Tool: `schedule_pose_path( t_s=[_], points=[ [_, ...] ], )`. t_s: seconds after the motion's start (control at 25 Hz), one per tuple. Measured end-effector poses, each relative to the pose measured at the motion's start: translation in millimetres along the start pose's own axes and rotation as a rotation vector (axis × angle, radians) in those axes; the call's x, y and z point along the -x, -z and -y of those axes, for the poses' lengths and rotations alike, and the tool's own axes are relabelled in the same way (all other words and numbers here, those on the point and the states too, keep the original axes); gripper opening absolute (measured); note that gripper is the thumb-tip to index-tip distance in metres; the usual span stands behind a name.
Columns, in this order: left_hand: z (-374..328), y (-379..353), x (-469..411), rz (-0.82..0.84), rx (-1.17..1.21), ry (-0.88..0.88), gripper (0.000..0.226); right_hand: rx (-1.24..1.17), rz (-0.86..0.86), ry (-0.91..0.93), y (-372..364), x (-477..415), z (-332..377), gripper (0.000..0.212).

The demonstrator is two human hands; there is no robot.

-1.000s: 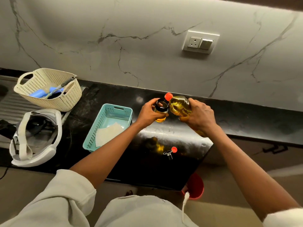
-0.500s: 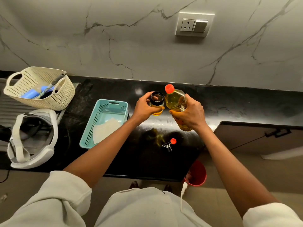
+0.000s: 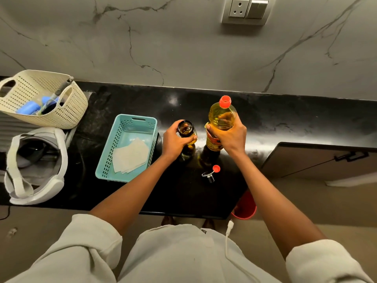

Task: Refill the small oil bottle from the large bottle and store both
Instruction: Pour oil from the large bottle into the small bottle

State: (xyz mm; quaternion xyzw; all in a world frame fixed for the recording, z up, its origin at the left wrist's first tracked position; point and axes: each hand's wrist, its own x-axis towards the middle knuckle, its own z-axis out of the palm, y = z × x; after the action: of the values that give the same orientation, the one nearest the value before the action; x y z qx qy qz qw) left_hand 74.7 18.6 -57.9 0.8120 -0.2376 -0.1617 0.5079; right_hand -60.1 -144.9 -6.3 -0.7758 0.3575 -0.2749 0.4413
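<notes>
Obs.: your right hand (image 3: 228, 135) is wrapped around the middle of the large bottle (image 3: 221, 119), which now stands upright with its base on the counter (image 3: 306, 119), roughly mid-counter between the back edge and the front edge. A second ago it was tilted with its neck at the small bottle's mouth; half a second ago it was coming back toward vertical. Its red cap (image 3: 225, 101) appears to be on.

Your left hand (image 3: 175, 139) grips the small oil bottle (image 3: 186, 131) from the side, fingers curled around it. It sits just beside the large one, to its left, mouth open, amber oil visible inside. Fill level cannot be read from above. Whether its base is fully on the counter I cannot tell.

The small bottle's pourer top (image 3: 211, 174), red-tipped, lies loose nearer the front edge, apart from both bottles.

Judgement: pouring looks finished. Remaining: refit the pourer top, then store both bottles.

Other items: teal basket (image 3: 106, 160) just left of your left hand; cream basket (image 3: 77, 103) at the far left end.
</notes>
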Motion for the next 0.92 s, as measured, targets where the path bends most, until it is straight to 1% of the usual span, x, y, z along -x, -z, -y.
schedule_pose_path(
  t_s=[0.12,0.36,0.6,0.92],
  points=[
    [12.3,-6.3,-0.4,0.022,-0.042,0.03,0.063,-0.004,0.008,-0.011,-8.1,0.5,-4.2,0.065],
    [18.7,-12.2,-1.2,0.061,-0.093,0.051,0.063,-0.003,-0.012,-0.021,-12.9,1.3,-16.7,0.067],
    [18.3,-12.7,-6.9,0.063,-0.129,0.063,0.066,-0.034,-0.026,-0.01,-16.6,2.1,-23.5,0.068],
    [16.6,-14.6,-4.5,0.058,-0.14,0.091,0.065,-0.039,-0.016,-0.033,-20.9,4.2,-29.8,0.07]
  ],
)
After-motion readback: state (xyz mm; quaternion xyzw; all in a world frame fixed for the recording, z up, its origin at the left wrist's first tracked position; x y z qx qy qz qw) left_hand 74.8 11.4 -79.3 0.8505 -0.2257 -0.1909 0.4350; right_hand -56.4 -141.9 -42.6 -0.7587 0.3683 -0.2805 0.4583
